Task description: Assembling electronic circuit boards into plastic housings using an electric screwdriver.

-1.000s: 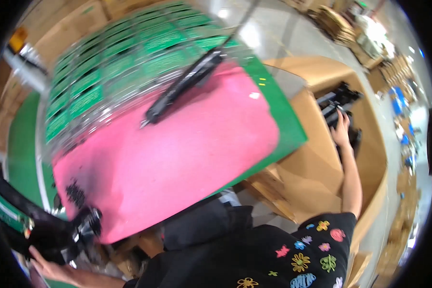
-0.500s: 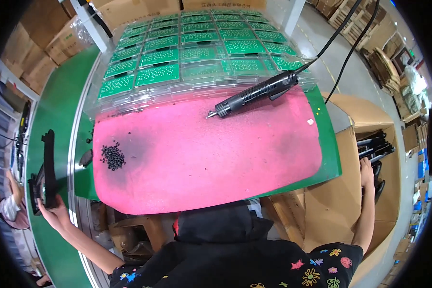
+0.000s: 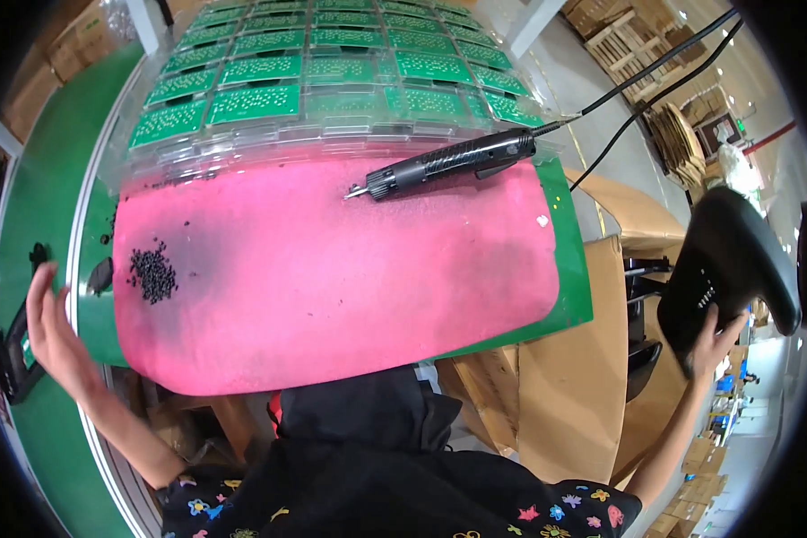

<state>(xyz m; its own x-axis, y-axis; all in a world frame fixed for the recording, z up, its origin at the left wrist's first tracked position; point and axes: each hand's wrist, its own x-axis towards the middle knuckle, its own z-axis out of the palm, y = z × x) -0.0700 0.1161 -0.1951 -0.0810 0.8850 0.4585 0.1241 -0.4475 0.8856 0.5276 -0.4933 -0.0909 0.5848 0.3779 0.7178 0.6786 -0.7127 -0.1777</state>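
My right hand point(image 3: 715, 345) grips a black curved plastic housing point(image 3: 722, 260) with small holes in it, held up above the open cardboard box point(image 3: 569, 359) at the right. My left hand point(image 3: 58, 336) is raised with fingers stretched out and empty, beside the green conveyor belt point(image 3: 45, 170). Close to it on the belt lies a black plastic assembly point(image 3: 16, 359) with a bit of green board showing. Between my arms is a pink mat point(image 3: 350, 278), bearing a black electric screwdriver point(image 3: 457, 166) and a pile of small black screws point(image 3: 154, 273).
Clear plastic trays of green circuit boards point(image 3: 253, 103) stand behind the mat. The screwdriver's black cable point(image 3: 655, 76) runs up to the right. More black parts point(image 3: 641, 363) sit in the cardboard box. A small dark piece point(image 3: 101, 275) lies left of the mat.
My right hand has come up out of the box with the black housing. My left hand has let go of the black assembly, which now lies on the belt. The view has shifted rightward.
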